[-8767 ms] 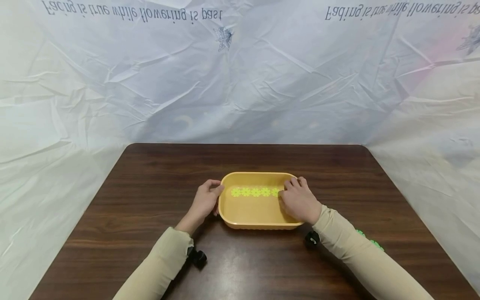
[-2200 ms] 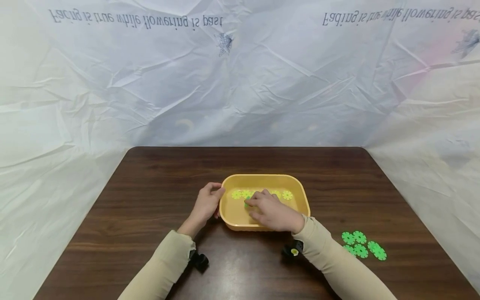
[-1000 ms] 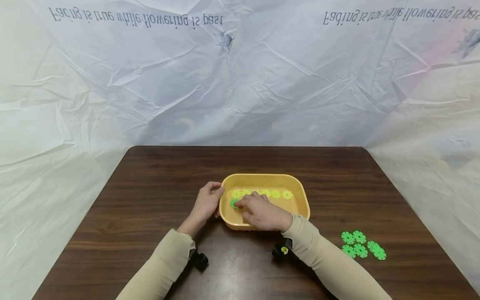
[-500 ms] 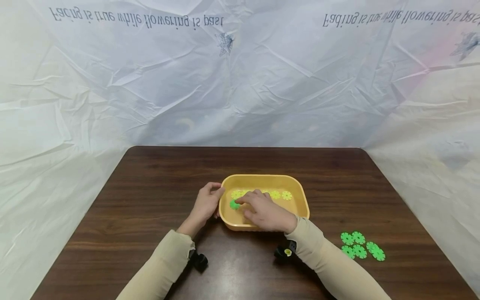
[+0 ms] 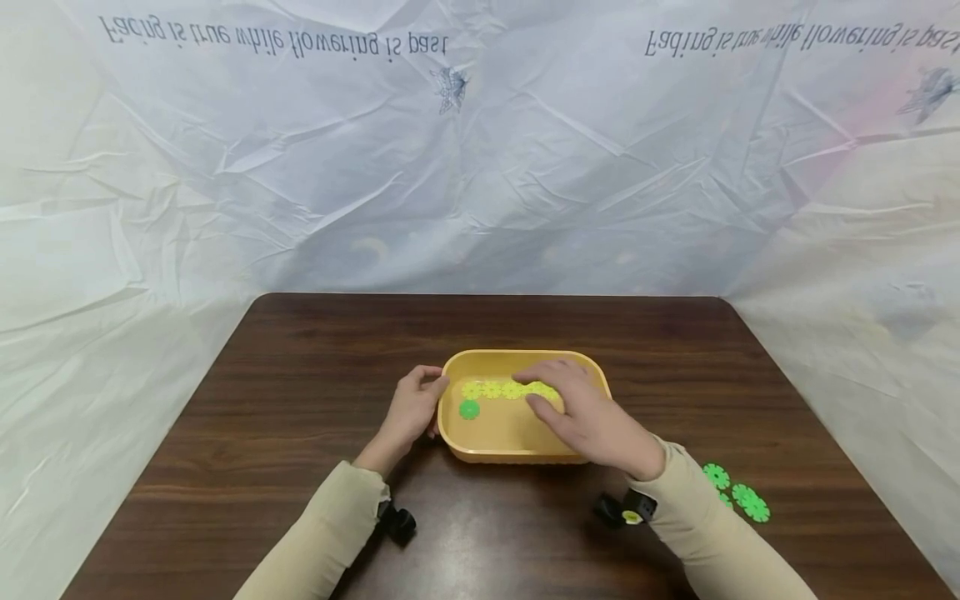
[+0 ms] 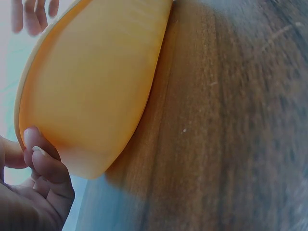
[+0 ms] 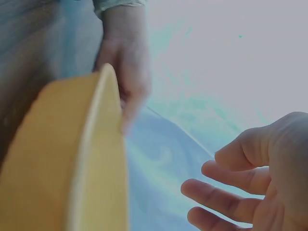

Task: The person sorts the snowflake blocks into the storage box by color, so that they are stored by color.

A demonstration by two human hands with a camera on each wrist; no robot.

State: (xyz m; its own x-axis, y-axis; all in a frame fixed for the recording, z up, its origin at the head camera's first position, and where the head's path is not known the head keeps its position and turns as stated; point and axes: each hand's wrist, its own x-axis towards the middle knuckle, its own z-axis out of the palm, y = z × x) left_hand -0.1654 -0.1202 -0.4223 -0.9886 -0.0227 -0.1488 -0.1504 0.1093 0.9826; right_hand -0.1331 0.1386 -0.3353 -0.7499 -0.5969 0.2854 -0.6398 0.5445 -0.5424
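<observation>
A yellow plastic tray (image 5: 495, 435) stands on the table. My left hand (image 5: 405, 410) pinches the rim at its left end, thumb on one side and fingers on the other, as the left wrist view shows. Inside, a row of yellow notched, flower-shaped discs (image 5: 491, 390) lies along the far side; my right hand hides the row's right end. One green notched disc (image 5: 469, 409) lies in front of the leftmost yellow one. Over the tray's right part hovers my right hand (image 5: 588, 417), holding nothing, thumb and fingers apart; the right wrist view (image 7: 236, 187) shows these bare fingers too.
More green notched discs (image 5: 751, 502) lie on the dark wood table (image 5: 315, 350) to the right, some hidden behind my right sleeve (image 5: 712, 517). A pale printed sheet (image 5: 480, 167) hangs behind the table and along both sides.
The right hand brought a green disc into the tray, slid it to the left end and let go. It has since lifted and moved right. My left hand stays at the rim.
</observation>
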